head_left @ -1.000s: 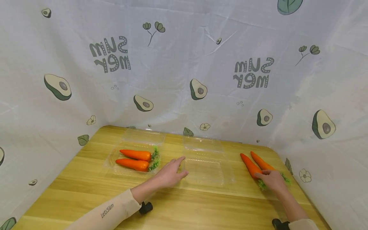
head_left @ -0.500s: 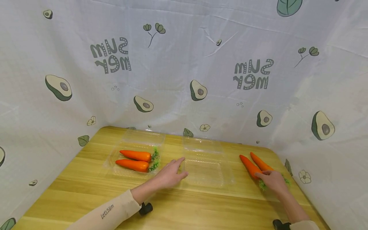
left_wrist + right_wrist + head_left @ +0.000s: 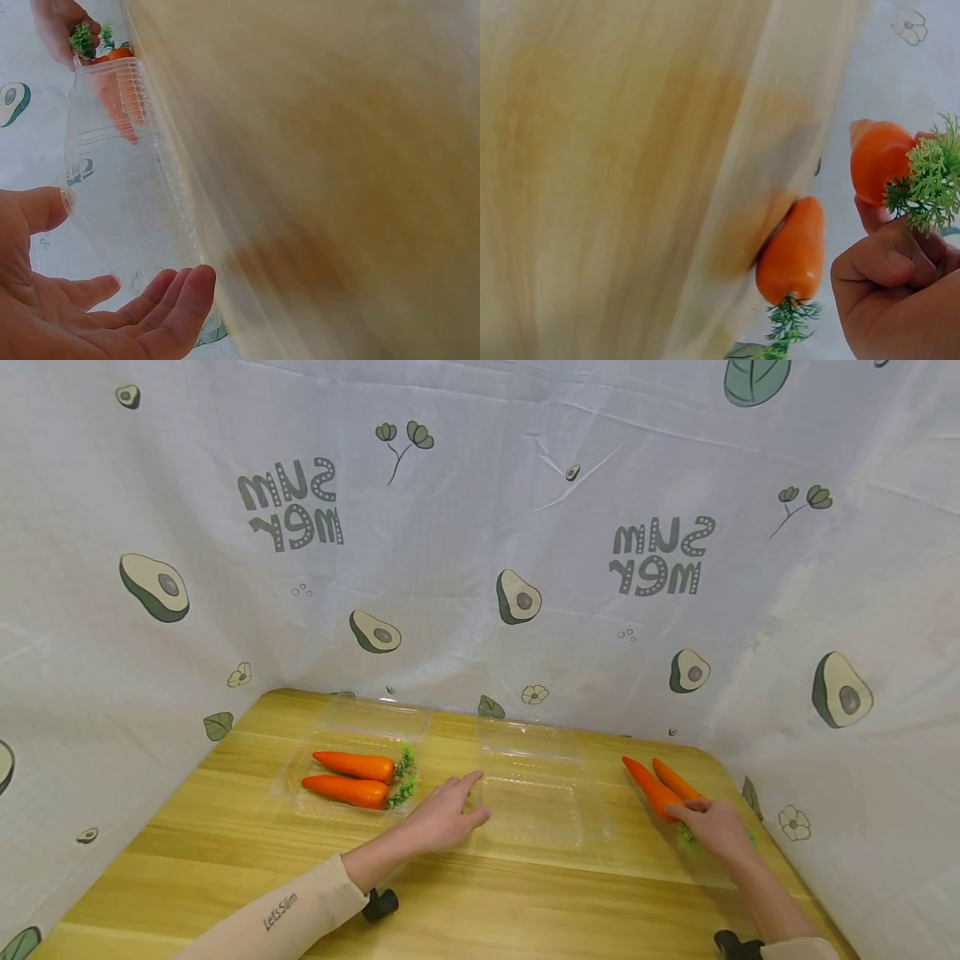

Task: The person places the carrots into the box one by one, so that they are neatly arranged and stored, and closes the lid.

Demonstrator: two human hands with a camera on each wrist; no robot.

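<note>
While the left hand lies with its fingers spread at the left edge of a clear, open plastic box, the right hand holds an orange carrot in a narrow pinch, thumb and fingers closed about its thick end near the leaves. This carrot is at the right of the wooden table, and the right wrist view suggests it is raised off the wood. A second carrot is just beside it, lying on the table. Whether the left fingertips touch the box is hard to tell.

The pinch could fail: the carrot looks smooth and is held at one end only, so its free tip might swing down or twist out. The neighbouring carrot is so near that a sideways brush could set it rolling. The box seems thin and light, so a bump might shift it.

The held carrot's long axis slants across the head view; its tip points away from the person and to the left, its leaves back toward the wrist. The neighbour lies roughly parallel. In another clear box, at the left, two carrots point left, leaves to the right.
</note>
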